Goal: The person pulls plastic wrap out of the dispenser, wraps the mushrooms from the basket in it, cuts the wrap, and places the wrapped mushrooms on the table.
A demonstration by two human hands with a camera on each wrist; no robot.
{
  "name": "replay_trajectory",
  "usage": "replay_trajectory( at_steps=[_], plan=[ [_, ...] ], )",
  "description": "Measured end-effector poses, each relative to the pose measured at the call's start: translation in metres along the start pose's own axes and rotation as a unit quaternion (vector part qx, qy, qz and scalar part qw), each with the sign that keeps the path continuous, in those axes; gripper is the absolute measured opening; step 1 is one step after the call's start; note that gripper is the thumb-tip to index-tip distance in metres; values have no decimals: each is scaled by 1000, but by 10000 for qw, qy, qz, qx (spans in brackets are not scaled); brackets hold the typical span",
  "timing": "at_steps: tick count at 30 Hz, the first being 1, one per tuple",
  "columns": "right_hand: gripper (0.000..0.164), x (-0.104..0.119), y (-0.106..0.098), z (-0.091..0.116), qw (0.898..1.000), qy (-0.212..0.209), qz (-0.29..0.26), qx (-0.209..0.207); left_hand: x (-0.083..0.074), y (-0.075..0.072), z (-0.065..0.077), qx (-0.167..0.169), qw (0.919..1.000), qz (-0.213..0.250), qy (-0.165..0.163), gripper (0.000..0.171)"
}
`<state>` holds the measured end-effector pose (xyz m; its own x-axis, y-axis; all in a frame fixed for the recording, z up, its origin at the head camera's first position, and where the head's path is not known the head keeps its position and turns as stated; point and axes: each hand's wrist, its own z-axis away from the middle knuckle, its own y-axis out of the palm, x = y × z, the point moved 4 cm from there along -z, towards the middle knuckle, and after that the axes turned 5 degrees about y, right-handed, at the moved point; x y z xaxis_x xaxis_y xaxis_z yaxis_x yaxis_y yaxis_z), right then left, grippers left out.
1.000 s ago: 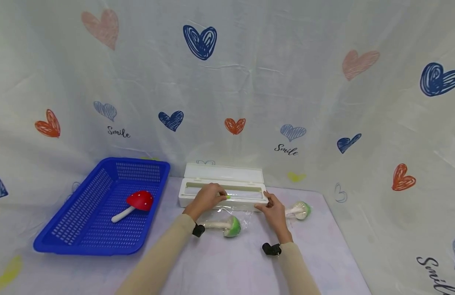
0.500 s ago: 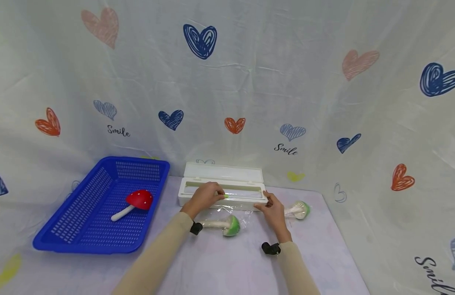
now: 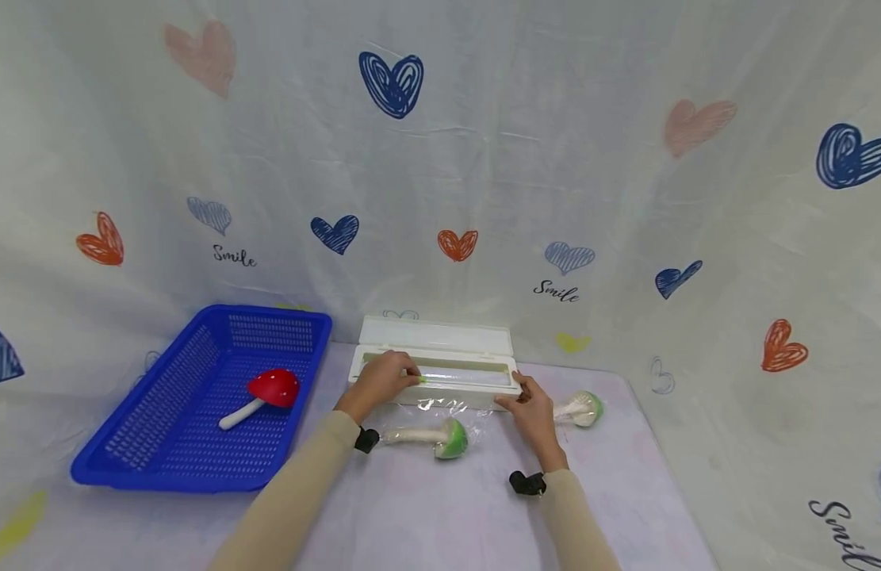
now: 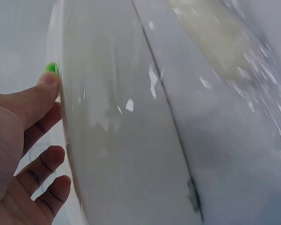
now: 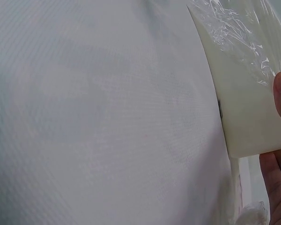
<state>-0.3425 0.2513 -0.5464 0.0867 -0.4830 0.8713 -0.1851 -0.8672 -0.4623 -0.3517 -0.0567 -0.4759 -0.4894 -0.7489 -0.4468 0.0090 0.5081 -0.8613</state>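
A white cling film dispenser (image 3: 469,399) lies near the back of the table, its lid (image 3: 433,334) tipped back. My left hand (image 3: 380,382) pinches a small green slide cutter (image 4: 51,68) between thumb and forefinger at the dispenser's slotted top; the other fingers are partly bent beside it. The right hand (image 3: 531,408) grips the dispenser's right end, thumb on the front face and fingers at the end. Clear cling film (image 5: 243,42) hangs over the front edge. It spreads toward a toy mushroom with a green cap (image 3: 450,438), which lies in front of the dispenser.
At the left, a blue plastic basket (image 3: 90,468) holds a toy mushroom with a red, white-dotted cap (image 3: 274,388). Another green-capped mushroom (image 3: 583,408), apparently wrapped in film, lies right of the dispenser. A heart-printed curtain (image 3: 483,159) hangs close behind the table.
My left hand has moved left along the dispenser with the slide cutter. The right hand still holds the right end, and the mushrooms have stayed put.
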Motion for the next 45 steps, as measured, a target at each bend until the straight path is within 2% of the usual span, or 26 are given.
replay_trajectory(
  at_steps=[5,9,12,19,24,28,30,35,38,42,45],
  plan=[
    [66,-4,-4,-2,10000,-78,-48,-17,10,-3,5,-31,9999,-157,46,7],
    [66,-2,1,-1,9999,-112,-31,-8,16,-9,14,-103,9990,-407,-149,8],
    [66,-1,0,0,9999,-84,3,-103,20,-13,19,-163,9986,-481,-178,8],
    [64,3,2,1,10000,-43,30,-25,32,-23,30,-250,9958,-468,-751,6],
    [65,4,4,0,10000,-24,-17,8,36,-32,37,-319,9941,-412,-949,5],
    [66,3,4,-1,9999,-60,61,61,40,-39,44,-611,9892,-298,-1299,4],
    [65,2,2,-1,9999,-39,123,-14,41,-41,47,-747,9864,-74,-1462,6],
    [64,2,3,2,9999,-56,90,18,46,-43,55,-1109,9715,321,-2069,14],
    [64,3,4,3,9999,-13,64,80,51,-44,60,-1283,9617,327,-2402,16],
    [65,4,3,2,9997,97,32,203,54,-43,64,-1387,9559,457,-2549,20],
    [67,5,1,0,9983,232,-191,499,51,-44,66,-1474,9573,472,-2442,27]
  ],
)
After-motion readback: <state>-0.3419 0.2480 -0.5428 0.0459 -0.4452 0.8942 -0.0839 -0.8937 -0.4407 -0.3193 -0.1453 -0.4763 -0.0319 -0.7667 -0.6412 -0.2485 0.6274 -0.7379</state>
